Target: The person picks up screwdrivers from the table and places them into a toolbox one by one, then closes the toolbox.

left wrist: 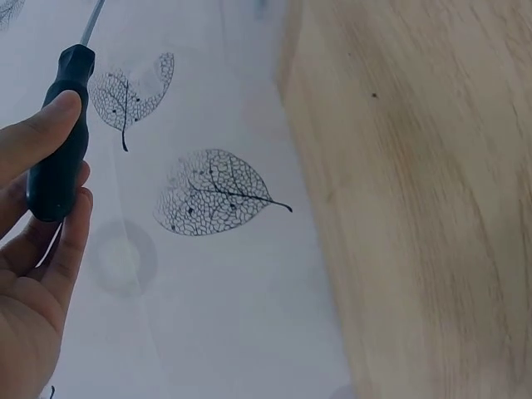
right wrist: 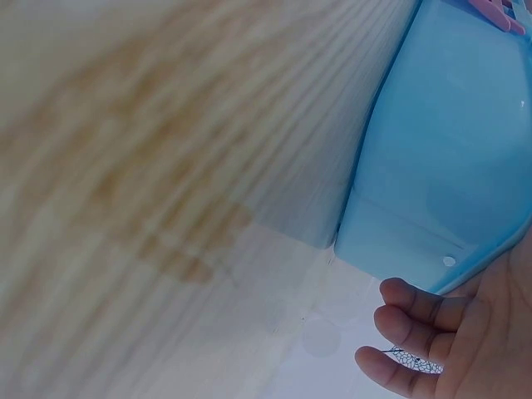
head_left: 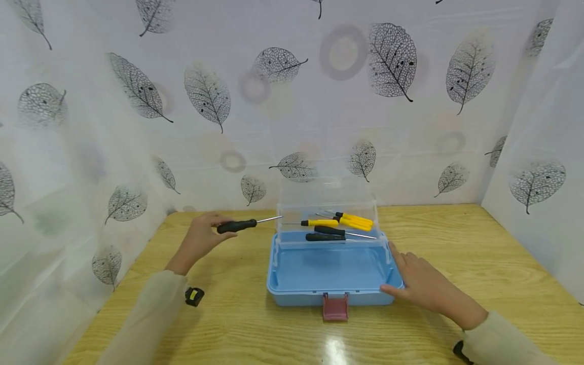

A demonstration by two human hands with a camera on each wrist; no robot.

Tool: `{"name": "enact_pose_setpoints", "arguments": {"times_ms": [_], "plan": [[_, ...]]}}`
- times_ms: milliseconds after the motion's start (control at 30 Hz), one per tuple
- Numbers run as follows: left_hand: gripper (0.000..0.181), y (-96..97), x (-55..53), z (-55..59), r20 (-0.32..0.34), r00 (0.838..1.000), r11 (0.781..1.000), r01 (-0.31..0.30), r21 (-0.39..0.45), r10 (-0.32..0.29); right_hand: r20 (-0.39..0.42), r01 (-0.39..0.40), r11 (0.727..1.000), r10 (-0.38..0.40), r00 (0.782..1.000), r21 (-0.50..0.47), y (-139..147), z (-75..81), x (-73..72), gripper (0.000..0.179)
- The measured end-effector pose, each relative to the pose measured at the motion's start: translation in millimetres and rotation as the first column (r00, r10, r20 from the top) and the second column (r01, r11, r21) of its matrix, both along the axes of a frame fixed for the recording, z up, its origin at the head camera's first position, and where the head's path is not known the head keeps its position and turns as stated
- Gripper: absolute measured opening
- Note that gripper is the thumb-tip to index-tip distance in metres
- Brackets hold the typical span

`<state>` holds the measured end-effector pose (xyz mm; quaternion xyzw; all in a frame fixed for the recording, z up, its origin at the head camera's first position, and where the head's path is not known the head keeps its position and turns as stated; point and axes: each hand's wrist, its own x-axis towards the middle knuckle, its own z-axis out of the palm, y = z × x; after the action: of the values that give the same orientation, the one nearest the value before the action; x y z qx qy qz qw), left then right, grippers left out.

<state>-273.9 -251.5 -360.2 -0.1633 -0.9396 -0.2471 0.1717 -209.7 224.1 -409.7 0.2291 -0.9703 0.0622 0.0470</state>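
In the head view my left hand (head_left: 201,237) pinches a screwdriver (head_left: 237,226) by its black handle, left of the toolbox. Its metal shaft points right, towards the clear tray (head_left: 292,236). The left wrist view shows the thumb pressed on the screwdriver's handle (left wrist: 60,125). A light blue toolbox (head_left: 296,299) stands with its top raised. My right hand (head_left: 422,281) rests against the box's right side, thumb at the front corner, other fingers stretched along the side. Black-handled screwdrivers (head_left: 329,230) and yellow-handled screwdrivers (head_left: 356,221) lie in the tray.
A reddish latch (head_left: 335,307) hangs at the front of the toolbox. The box stands on a wooden table (head_left: 228,324), with leaf-patterned sheeting (head_left: 301,116) behind and at both sides. A small black device (head_left: 194,296) with a yellow mark shows beside the left sleeve.
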Motion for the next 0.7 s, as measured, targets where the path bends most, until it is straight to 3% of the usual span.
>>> {"name": "enact_pose_setpoints", "arguments": {"times_ms": [700], "plan": [[0.033,33.9,-8.6,6.7,0.018,0.995,0.995,0.100,-0.024,-0.099,-0.036,-0.034,0.999,0.034,0.999,-0.008,1.4,-1.7,0.4,0.102]]}}
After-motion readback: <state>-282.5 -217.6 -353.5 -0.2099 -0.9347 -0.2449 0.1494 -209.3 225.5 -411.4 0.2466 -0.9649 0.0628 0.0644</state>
